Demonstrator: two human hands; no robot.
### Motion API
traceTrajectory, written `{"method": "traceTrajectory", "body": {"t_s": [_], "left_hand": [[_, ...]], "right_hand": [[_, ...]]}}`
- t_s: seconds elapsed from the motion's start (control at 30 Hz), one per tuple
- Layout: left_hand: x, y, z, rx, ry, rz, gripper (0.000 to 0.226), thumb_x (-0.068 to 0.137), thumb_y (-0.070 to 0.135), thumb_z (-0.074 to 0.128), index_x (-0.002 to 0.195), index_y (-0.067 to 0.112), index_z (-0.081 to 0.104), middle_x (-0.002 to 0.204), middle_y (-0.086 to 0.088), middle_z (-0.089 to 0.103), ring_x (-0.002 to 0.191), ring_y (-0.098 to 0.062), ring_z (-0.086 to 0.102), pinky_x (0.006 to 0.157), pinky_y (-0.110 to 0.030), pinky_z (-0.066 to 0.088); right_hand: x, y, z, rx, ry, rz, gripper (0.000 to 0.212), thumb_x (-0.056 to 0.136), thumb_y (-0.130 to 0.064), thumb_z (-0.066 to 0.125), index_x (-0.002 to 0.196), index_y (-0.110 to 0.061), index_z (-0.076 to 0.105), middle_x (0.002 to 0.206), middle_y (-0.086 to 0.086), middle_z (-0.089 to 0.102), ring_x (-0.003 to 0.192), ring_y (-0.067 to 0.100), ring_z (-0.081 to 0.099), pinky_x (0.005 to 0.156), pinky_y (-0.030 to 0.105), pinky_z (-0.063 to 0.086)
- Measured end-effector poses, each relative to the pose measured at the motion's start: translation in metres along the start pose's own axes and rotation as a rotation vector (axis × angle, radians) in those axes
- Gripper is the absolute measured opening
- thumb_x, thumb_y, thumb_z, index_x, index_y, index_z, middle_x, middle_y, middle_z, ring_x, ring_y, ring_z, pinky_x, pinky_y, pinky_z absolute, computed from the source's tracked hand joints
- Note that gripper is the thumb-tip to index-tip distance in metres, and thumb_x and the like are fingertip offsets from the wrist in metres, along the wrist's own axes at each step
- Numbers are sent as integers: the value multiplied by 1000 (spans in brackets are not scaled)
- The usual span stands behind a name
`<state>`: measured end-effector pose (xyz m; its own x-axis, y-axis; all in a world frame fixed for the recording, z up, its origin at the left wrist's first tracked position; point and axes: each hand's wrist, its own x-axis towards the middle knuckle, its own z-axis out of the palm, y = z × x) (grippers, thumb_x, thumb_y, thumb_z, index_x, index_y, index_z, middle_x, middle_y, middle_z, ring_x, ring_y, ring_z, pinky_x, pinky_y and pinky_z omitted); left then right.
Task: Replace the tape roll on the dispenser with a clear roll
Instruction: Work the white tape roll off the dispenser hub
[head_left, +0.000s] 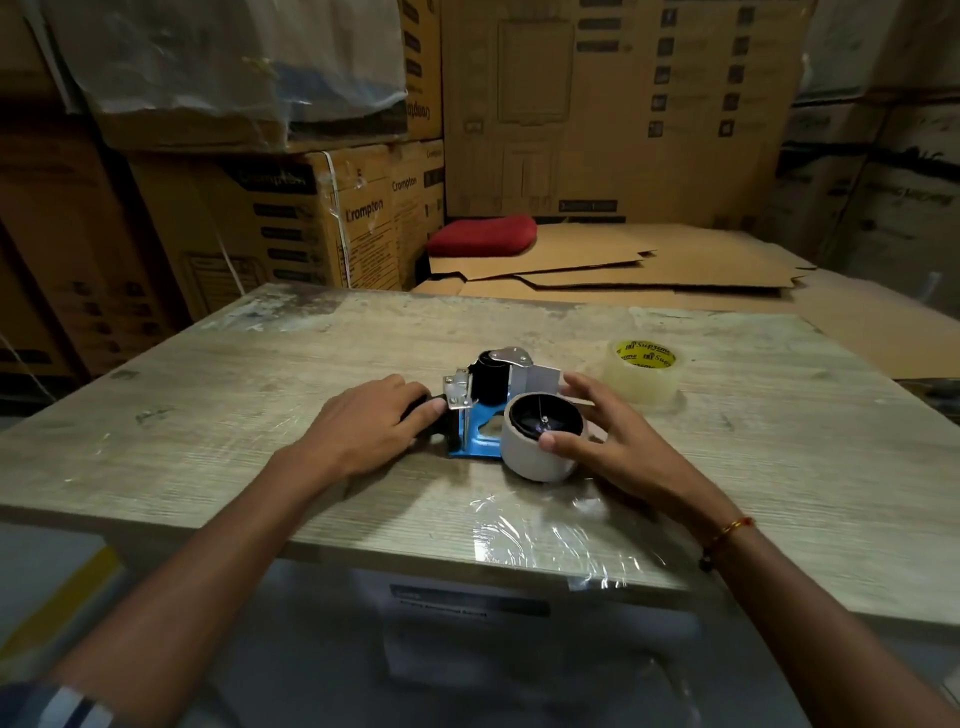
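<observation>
A blue tape dispenser (477, 434) with metal plates and a black roller lies on its side in the middle of the wooden table (260, 415). A nearly spent pale roll (524, 457) sits on its black hub. My left hand (374, 421) grips the dispenser's black handle at the left. My right hand (597, 431) wraps around the pale roll, thumb on its front rim, fingers behind it. A clear tape roll (644, 376) with a yellow printed core lies flat to the right, apart from both hands.
Crumpled clear film (540, 530) is stuck near the table's front edge. Behind the table lie flattened cardboard sheets (649, 270) with a red cushion (480, 236) on them. Stacked cartons (311, 218) fill the back and left.
</observation>
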<state>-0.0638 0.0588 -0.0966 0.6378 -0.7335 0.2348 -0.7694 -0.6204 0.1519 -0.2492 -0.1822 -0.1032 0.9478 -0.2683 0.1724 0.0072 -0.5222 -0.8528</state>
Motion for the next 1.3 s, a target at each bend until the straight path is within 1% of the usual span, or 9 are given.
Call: {"method": "traceTrajectory", "body": {"t_s": [0.23,0.47,0.57,0.73,0.93,1.03,1.13,1.2,1.3], "left_hand": [[11,-7,-7,52,0,75,72,90,72,13,139,34,50,113,8,59,105,-15,51,82,-34,34],[7,13,8,-142,454,103,40,97,18,56,137,22,55,135,-1,51,120,-20,46,98,-41,43],[-2,24,16,-428,325,40,41,102,28,47,142,20,49,138,1,54,125,-16,45,107,-43,39],[-3,23,29,-255,338,85,53,96,30,62,144,12,48,134,-9,60,127,-28,50,112,-47,36],[4,18,31,-245,308,-81,53,97,35,60,147,33,45,161,-12,27,148,-39,21,115,-56,30],[0,22,29,-178,406,-27,51,94,30,63,143,24,50,147,-7,48,139,-31,35,108,-53,40],[-16,33,23,-232,640,27,34,96,26,56,130,20,59,117,-1,60,108,-21,51,86,-45,49],[-32,46,20,-514,573,116,29,98,27,56,127,21,61,114,3,58,100,-12,57,83,-36,53],[-45,59,23,-682,245,243,41,89,48,64,126,30,61,140,12,46,126,-1,49,99,-24,48]], "right_hand": [[-3,1,3,-47,-61,41,126,52,-71,85,157,-25,31,151,-2,49,138,15,50,114,42,44],[-5,-8,17,-174,10,-17,92,77,-35,86,153,-19,39,150,-1,51,134,11,48,114,43,44],[-5,-7,20,-85,-8,-8,95,76,-31,87,155,-23,35,152,-3,51,135,14,52,114,40,44],[-6,-7,26,-41,27,1,101,74,-25,89,156,-25,31,151,0,50,132,17,55,110,32,47],[-9,-14,36,-151,75,-84,93,75,-26,89,149,-37,34,133,-14,56,127,10,54,103,25,45],[-9,-19,38,-212,73,-110,93,74,-34,88,151,-30,37,145,-7,54,129,10,53,106,30,47],[-9,-21,36,-184,52,-115,85,76,-34,87,146,-36,40,133,-21,58,116,-6,55,94,10,45],[-10,-23,34,-138,30,-101,77,77,-29,87,135,-45,39,117,-37,52,108,-15,53,91,7,46],[-12,-17,36,-73,8,-91,73,77,-28,87,133,-46,44,119,-34,55,116,-5,59,103,26,51]]}}
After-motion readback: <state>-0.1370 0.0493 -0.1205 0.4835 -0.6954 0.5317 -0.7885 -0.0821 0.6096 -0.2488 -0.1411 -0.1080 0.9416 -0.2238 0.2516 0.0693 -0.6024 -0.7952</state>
